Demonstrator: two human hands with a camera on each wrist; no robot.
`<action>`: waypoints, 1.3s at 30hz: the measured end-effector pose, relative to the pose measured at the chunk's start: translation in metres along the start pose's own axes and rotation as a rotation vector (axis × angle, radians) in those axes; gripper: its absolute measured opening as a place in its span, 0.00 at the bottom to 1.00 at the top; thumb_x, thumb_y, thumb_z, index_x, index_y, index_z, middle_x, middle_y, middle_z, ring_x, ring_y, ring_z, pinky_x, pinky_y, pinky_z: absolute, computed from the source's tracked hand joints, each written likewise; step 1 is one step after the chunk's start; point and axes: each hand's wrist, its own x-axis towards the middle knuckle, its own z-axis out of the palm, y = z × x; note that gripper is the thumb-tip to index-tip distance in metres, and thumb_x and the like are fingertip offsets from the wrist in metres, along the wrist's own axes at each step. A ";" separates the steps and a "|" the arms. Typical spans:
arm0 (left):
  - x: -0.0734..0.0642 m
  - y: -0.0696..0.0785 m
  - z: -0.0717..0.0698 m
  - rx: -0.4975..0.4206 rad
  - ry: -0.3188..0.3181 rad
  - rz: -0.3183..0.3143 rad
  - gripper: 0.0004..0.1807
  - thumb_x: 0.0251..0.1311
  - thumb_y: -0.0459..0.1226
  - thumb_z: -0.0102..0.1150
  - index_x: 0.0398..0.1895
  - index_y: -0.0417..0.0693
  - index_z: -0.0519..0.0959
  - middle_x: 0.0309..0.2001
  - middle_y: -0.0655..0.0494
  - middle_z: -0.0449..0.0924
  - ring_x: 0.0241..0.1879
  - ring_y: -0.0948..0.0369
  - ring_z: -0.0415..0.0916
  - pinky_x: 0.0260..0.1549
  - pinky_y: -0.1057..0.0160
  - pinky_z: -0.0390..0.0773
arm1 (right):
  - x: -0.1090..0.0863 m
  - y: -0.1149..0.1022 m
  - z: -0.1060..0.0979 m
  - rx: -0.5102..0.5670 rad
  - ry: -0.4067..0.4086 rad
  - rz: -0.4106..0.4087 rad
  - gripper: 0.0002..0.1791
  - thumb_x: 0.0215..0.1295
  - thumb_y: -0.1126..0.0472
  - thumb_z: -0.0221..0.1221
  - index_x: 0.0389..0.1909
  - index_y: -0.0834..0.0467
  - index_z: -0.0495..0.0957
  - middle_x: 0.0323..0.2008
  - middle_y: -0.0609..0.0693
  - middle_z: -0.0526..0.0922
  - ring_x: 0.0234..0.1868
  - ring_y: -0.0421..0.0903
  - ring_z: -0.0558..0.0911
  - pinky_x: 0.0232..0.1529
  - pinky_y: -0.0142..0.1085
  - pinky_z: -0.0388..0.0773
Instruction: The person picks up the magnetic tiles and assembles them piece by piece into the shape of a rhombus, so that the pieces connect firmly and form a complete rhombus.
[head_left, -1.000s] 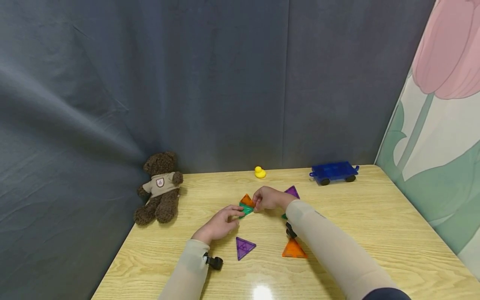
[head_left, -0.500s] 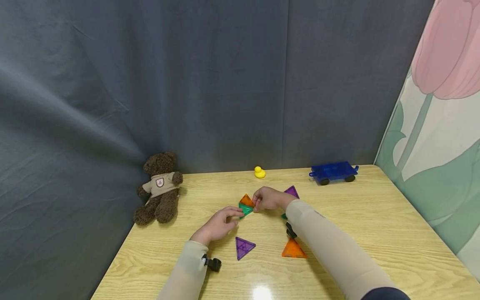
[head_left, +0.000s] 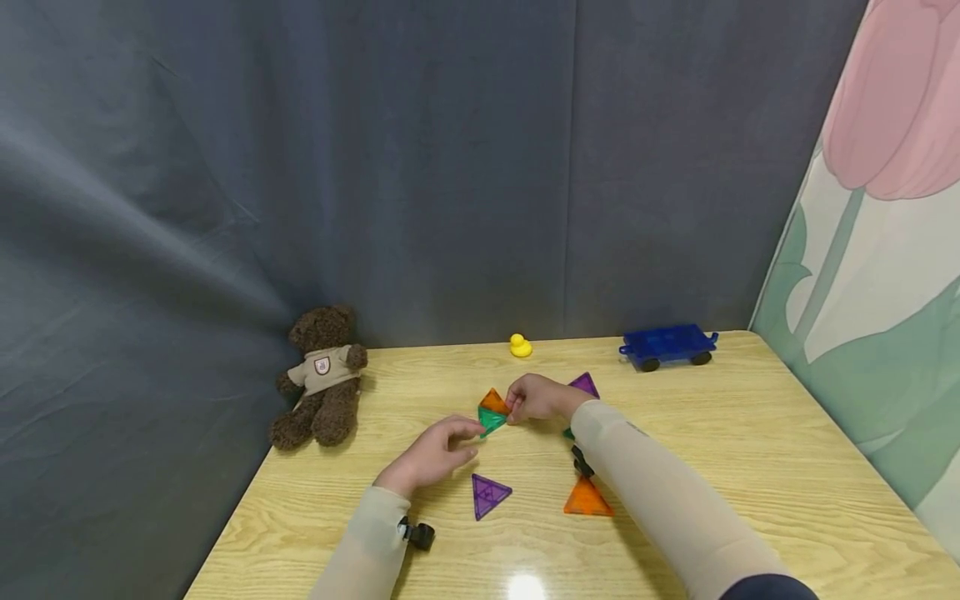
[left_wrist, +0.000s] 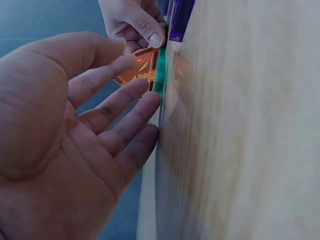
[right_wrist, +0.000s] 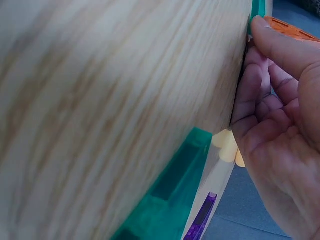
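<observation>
An orange triangular magnetic tile (head_left: 492,401) stands tilted up from the edge of a green triangular magnetic tile (head_left: 491,419), which lies flat on the table. My right hand (head_left: 538,397) pinches the orange tile's right corner, its thumb tip where the two tiles meet. The left wrist view shows the orange tile (left_wrist: 137,70) rising off the green tile (left_wrist: 161,72). My left hand (head_left: 435,454) is held beside the green tile with fingers loosely extended, gripping nothing; whether a fingertip touches the tile I cannot tell.
A purple triangular tile (head_left: 490,495) and another orange one (head_left: 588,500) lie nearer. Under the right forearm are a second purple tile (head_left: 584,383) and a green tile (right_wrist: 172,190). Behind stand a yellow duck (head_left: 520,346), a blue wheeled cart (head_left: 667,345) and a teddy bear (head_left: 322,375).
My left hand has drawn back slightly to the left and towards me, uncovering more of the green tile. The right hand keeps its hold in the same spot.
</observation>
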 end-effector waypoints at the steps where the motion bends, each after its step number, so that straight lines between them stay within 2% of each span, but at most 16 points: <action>1: -0.002 0.000 0.000 0.005 0.000 0.000 0.22 0.76 0.41 0.61 0.70 0.51 0.78 0.66 0.61 0.75 0.68 0.54 0.72 0.68 0.49 0.71 | 0.000 0.000 0.000 -0.002 0.002 -0.001 0.07 0.63 0.64 0.74 0.35 0.57 0.83 0.29 0.47 0.79 0.33 0.42 0.75 0.41 0.34 0.73; 8: -0.017 0.003 0.000 0.035 -0.026 0.009 0.25 0.73 0.43 0.65 0.71 0.53 0.77 0.63 0.58 0.77 0.63 0.56 0.74 0.64 0.48 0.75 | -0.002 0.001 -0.001 0.017 0.000 -0.010 0.07 0.64 0.64 0.73 0.36 0.57 0.84 0.29 0.47 0.78 0.33 0.42 0.75 0.41 0.35 0.73; 15: -0.025 0.009 0.007 0.014 -0.103 0.022 0.30 0.69 0.48 0.70 0.71 0.54 0.76 0.64 0.60 0.77 0.63 0.57 0.74 0.63 0.50 0.75 | -0.002 0.005 0.001 0.042 0.002 -0.011 0.07 0.64 0.64 0.73 0.36 0.57 0.83 0.29 0.47 0.78 0.33 0.43 0.75 0.42 0.35 0.73; 21: -0.029 0.014 0.014 0.030 -0.136 0.026 0.32 0.63 0.49 0.75 0.69 0.55 0.78 0.61 0.63 0.78 0.60 0.60 0.74 0.62 0.56 0.74 | -0.002 0.005 0.001 0.041 -0.002 -0.020 0.07 0.64 0.64 0.74 0.37 0.58 0.83 0.31 0.48 0.80 0.34 0.43 0.76 0.42 0.35 0.73; 31: -0.030 0.019 0.018 0.099 -0.158 0.075 0.38 0.50 0.48 0.84 0.66 0.54 0.81 0.57 0.63 0.77 0.56 0.64 0.74 0.63 0.58 0.73 | -0.002 0.005 0.002 0.013 0.006 -0.012 0.07 0.65 0.63 0.73 0.37 0.56 0.83 0.31 0.48 0.80 0.34 0.43 0.75 0.42 0.35 0.73; 39: -0.031 0.019 0.020 0.122 -0.167 0.066 0.40 0.47 0.49 0.86 0.66 0.56 0.81 0.56 0.66 0.75 0.56 0.64 0.72 0.63 0.59 0.73 | -0.004 0.002 0.002 0.016 0.003 -0.009 0.07 0.65 0.63 0.73 0.37 0.56 0.83 0.30 0.47 0.79 0.34 0.42 0.75 0.42 0.35 0.73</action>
